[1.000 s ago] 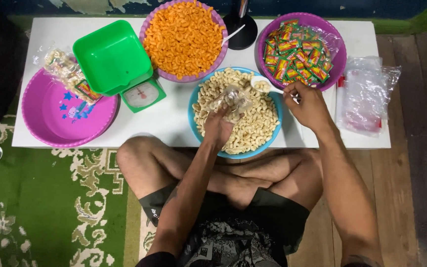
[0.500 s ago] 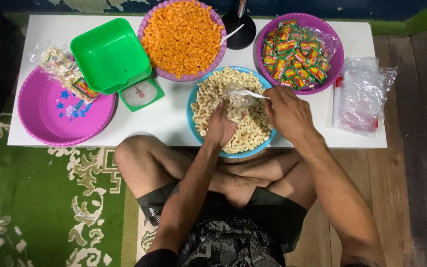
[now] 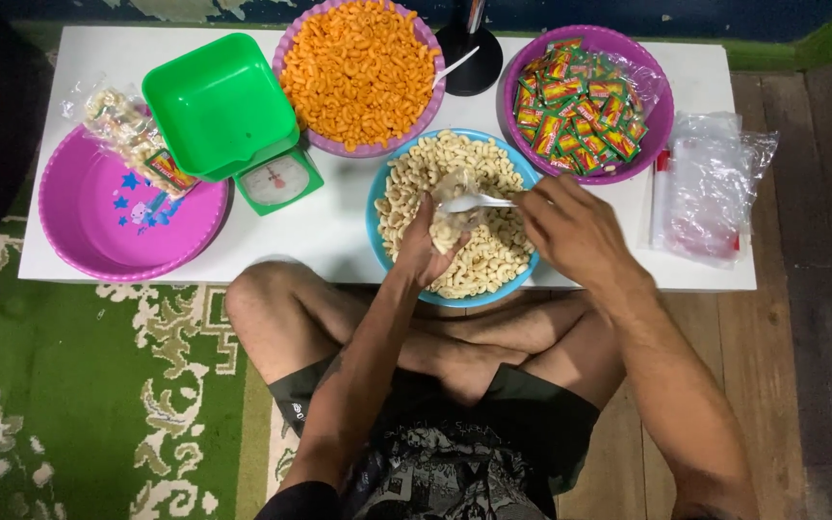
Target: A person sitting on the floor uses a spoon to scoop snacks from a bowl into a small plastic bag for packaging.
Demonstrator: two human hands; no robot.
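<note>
My left hand [image 3: 423, 252] holds a small clear plastic bag [image 3: 452, 204] partly filled with pale puffed snacks, above the blue bowl [image 3: 377, 192] of the same pale snacks. My right hand [image 3: 575, 229] grips a white plastic spoon [image 3: 474, 202], whose bowl end sits at the bag's mouth. Both hands hover over the near half of the blue bowl.
On the white table [image 3: 339, 226] stand a purple bowl of orange snacks [image 3: 360, 72], a purple bowl of red-green sachets [image 3: 585, 101], a green kitchen scale [image 3: 228, 116], a pink basin [image 3: 127, 221] holding filled bags, clear bags [image 3: 710, 183] at right, and a black stand [image 3: 469, 53].
My right hand moved the spoon from the bowl's right side leftward to the bag's mouth. My left hand kept hold of the bag, shifting slightly.
</note>
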